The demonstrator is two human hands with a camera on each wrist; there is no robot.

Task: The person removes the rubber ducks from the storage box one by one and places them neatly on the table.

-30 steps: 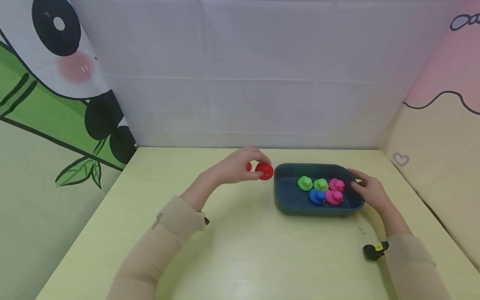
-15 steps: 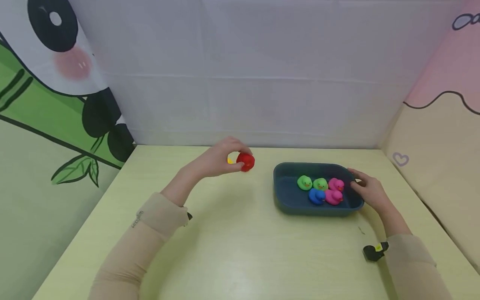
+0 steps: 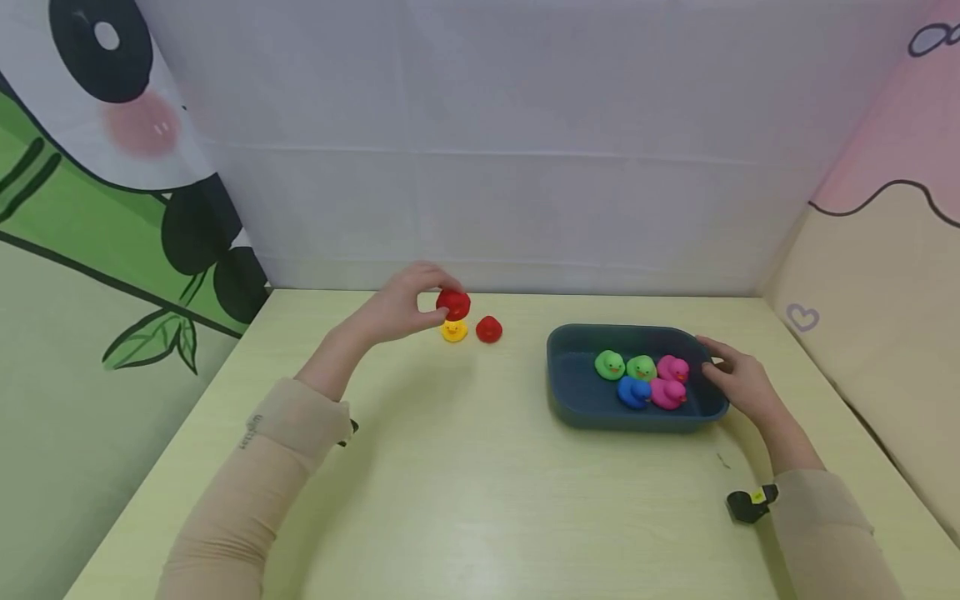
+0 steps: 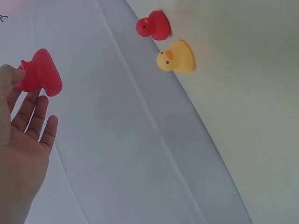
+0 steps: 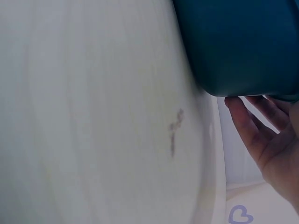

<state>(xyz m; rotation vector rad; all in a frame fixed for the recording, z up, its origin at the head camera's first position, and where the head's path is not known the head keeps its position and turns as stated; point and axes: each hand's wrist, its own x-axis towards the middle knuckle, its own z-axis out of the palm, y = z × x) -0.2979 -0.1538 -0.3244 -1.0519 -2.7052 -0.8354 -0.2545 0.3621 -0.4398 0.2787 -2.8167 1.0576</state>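
My left hand [image 3: 405, 304] pinches a red rubber duck [image 3: 453, 305] between thumb and fingers, raised off the table. Just below it in the head view stands a yellow rubber duck [image 3: 453, 331], partly covered by the held one. A second red rubber duck [image 3: 489, 330] sits to the right of the yellow one. My right hand [image 3: 738, 382] holds the right end of a dark blue-green tray [image 3: 600, 419], its fingers against the outer wall [image 5: 243, 70]. In the tray are two green ducks [image 3: 610, 365], two pink ducks [image 3: 667, 394] and a blue duck [image 3: 633, 393].
The pale wooden table [image 3: 480, 500] carries everything. A white cloth wall [image 3: 487, 225] rises along its back edge, with printed panels [image 3: 885, 350] at both sides. A small dark mark [image 5: 175, 126] shows on the table near the tray.
My left hand has moved left with one red duck. The other red duck and the yellow duck now show on the table to the left of the tray. Right hand and tray stay put.
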